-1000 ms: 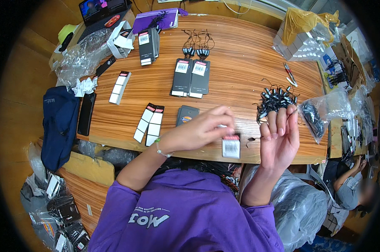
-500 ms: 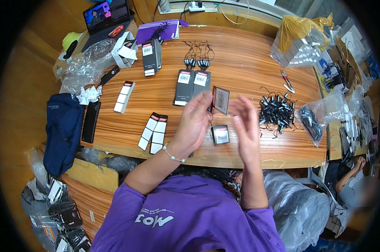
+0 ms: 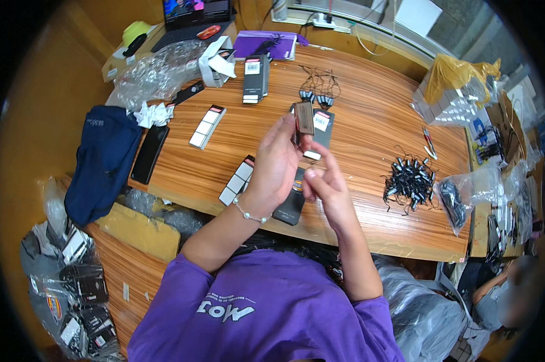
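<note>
My left hand is raised over the wooden table and holds a small flat dark brown package upright by its lower edge. My right hand is close beside it, with finger and thumb pinched just below the package. Whether it holds something thin there is too small to tell. A flat black package lies on the table under both hands.
A heap of small black corded pieces lies to the right, beside a clear bag. Black packages with white labels, rows of small boxes, a black phone and a blue garment lie around.
Both hands have come up from the table's front edge toward the middle. The left hand has lifted the brown package higher. The right hand has gone from spread flat to pinched.
</note>
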Tool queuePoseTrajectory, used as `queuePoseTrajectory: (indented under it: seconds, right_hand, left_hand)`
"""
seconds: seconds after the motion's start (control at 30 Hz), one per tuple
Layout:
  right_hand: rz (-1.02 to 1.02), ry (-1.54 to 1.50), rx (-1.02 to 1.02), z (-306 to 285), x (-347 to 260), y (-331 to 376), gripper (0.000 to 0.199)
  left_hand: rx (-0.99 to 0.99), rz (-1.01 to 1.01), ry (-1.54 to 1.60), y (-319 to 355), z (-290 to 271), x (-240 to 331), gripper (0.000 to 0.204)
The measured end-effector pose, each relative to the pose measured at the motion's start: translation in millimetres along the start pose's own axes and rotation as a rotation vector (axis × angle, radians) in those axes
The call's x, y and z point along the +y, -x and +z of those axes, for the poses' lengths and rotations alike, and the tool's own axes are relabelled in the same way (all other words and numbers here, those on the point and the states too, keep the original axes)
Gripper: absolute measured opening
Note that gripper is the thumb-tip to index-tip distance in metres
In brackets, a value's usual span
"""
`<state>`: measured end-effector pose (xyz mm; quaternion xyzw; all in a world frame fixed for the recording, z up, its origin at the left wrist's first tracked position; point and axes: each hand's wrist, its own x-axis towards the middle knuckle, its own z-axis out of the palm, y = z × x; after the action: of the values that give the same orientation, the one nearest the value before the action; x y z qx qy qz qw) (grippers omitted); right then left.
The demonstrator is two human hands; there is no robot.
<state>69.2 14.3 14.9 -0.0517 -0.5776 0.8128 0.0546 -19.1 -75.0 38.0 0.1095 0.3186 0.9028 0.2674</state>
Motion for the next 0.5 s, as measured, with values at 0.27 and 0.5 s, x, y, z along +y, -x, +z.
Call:
queuePoseTrajectory:
  seconds: [0.27,0.5]
  right_hand:
    - [-0.334,-0.41,0.113,-20,-8,9,0.017]
    - [-0.52,-0.511,-0.082,-24,-24,15,0.033]
  left_hand:
    - [0.081,0.013,0.045,-8,-20,18,0.015]
    - [0.107,-0.098,0.113,-12,-34,-5,0.016]
